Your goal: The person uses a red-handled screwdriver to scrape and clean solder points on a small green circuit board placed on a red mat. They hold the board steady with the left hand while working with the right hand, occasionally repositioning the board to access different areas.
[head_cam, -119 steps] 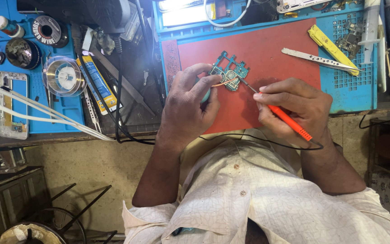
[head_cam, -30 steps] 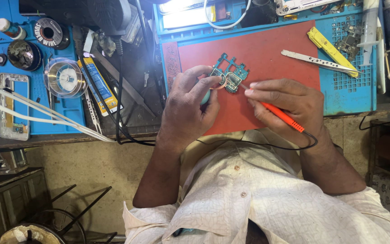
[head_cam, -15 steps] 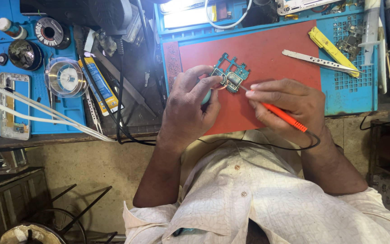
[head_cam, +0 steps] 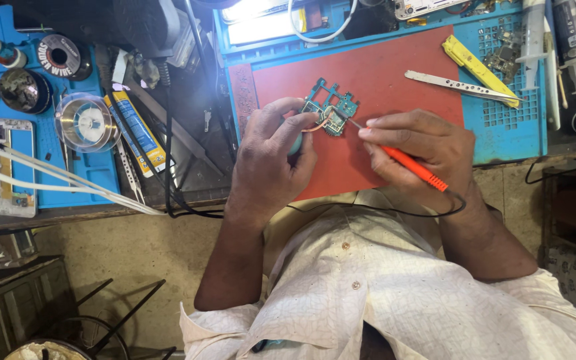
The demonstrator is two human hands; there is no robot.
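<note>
Down on the desk point(head_cam: 188, 183), cluttered edge to edge, with a red work mat point(head_cam: 395, 80) taking the middle and blue trays flanking it at 9 and 3 o'clock. Pale patterned shirt point(head_cam: 395, 300) filling the bottom of the view at 6 o'clock. Left hand point(head_cam: 271, 160) on the mat's lower left, fingers curled, thumb and fingertips pinched on the near edge of a small green circuit board point(head_cam: 331, 107) and on a thin coppery strand curling over it. Right hand point(head_cam: 421, 150) at 3 o'clock of the board, fingers pressed together in a pen grip round an orange-handled soldering iron point(head_cam: 415, 167), metal tip touching the board's right side, black cord point(head_cam: 381, 210) looping back across the desk edge. Board flat on the mat, just above centre, between both hands. Out at 9 o'clock, a clear spool of wire point(head_cam: 88, 123) on the blue tray, a dark solder reel point(head_cam: 58, 57) above it at 10 o'clock, a phone frame point(head_cam: 11, 167) lower left, a blue-and-yellow tube point(head_cam: 138, 130) just beside the spool. White cables point(head_cam: 48, 183) slanting across that tray. Up at 2 o'clock, silver tweezers point(head_cam: 461, 85) on the mat's right edge, a yellow pry tool point(head_cam: 478, 67) just beyond on the blue grid tray point(head_cam: 508, 127).
</note>
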